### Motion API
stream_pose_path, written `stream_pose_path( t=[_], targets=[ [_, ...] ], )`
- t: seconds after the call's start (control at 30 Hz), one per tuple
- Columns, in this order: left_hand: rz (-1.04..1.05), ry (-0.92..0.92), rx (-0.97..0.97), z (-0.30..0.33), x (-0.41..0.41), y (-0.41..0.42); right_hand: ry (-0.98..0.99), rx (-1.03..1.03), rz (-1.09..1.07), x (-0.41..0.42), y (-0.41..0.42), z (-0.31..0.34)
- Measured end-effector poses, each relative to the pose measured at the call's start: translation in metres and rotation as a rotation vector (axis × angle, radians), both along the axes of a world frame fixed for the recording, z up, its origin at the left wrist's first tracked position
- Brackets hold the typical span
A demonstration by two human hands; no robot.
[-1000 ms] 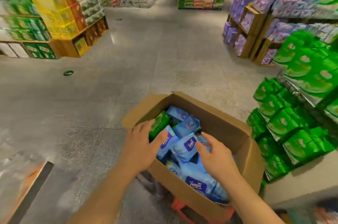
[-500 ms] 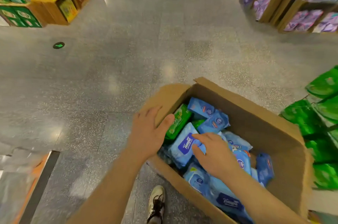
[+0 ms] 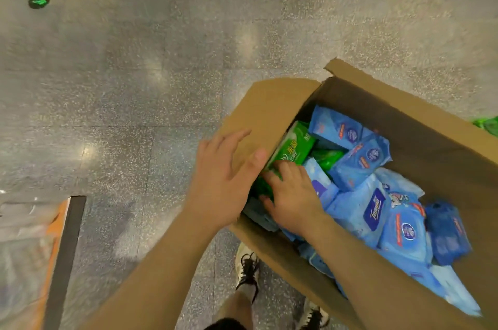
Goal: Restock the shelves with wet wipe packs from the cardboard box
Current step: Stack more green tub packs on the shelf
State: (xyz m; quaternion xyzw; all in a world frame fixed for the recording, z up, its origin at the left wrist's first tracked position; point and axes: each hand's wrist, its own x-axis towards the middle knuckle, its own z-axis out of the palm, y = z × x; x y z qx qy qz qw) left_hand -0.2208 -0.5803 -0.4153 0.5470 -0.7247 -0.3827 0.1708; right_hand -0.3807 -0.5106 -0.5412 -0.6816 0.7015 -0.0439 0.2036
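Both hands are now at the near-left corner of the cardboard box (image 3: 436, 149), and this is the main change. Going from left to right: the left hand (image 3: 223, 181) is spread, with straight fingers lying over the opened flap and the thumb touching the edge of the green wet wipe pack (image 3: 292, 147); half a second ago it rested on the same flap in almost the same way. The right hand (image 3: 292, 195) has moved: before, it lay on a blue Tempo pack (image 3: 369, 211) in the middle of the box, and now it has crossed to the left and its curled fingers press on the lower end of the green pack, which stands tilted against the box wall. Whether the fingers already close around it I cannot tell, because the pack's lower part is hidden. To the right the blue packs (image 3: 358, 160) lie in a loose heap and fill the rest of the box. The view has also dropped, so the shelves are out of sight and only a green bit shows at the right edge. I judge that the person has chosen the green pack and is about to lift it out; no pack has left the box in these pictures, so the restocking step is only starting.
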Motion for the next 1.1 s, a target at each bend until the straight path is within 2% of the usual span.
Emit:
stream_pose_path(
  t=[0.13,0.23,0.4,0.5,0.57,0.73,0.87,0.97,1.1],
  targets=[
    [-0.001,0.015,-0.015,-0.004,-0.001,-0.006,0.116,-0.077,-0.022,0.003,-0.006,-0.005],
    [-0.008,0.037,-0.024,-0.006,-0.004,-0.008,0.137,-0.051,-0.157,0.001,-0.005,-0.006],
    [0.006,0.043,-0.017,-0.004,-0.009,-0.011,0.036,0.071,-0.611,0.002,-0.016,-0.003],
    [0.030,0.071,0.005,-0.004,-0.009,-0.012,-0.132,0.209,-0.979,0.002,-0.033,0.000],
    [0.037,0.077,-0.003,-0.004,-0.010,-0.012,-0.226,0.261,-1.105,-0.001,-0.046,0.003],
    [0.054,0.068,0.003,-0.007,-0.010,-0.012,-0.262,0.368,-1.227,-0.018,-0.079,-0.002],
    [0.054,0.052,0.004,-0.011,-0.007,-0.012,-0.212,0.504,-1.263,-0.022,-0.098,0.000],
    [0.055,0.041,0.029,-0.012,-0.003,-0.011,-0.284,0.471,-1.330,-0.022,-0.095,0.001],
    [0.050,0.036,0.054,-0.008,-0.002,-0.009,-0.426,0.325,-1.405,-0.012,-0.071,0.003]
  ],
)
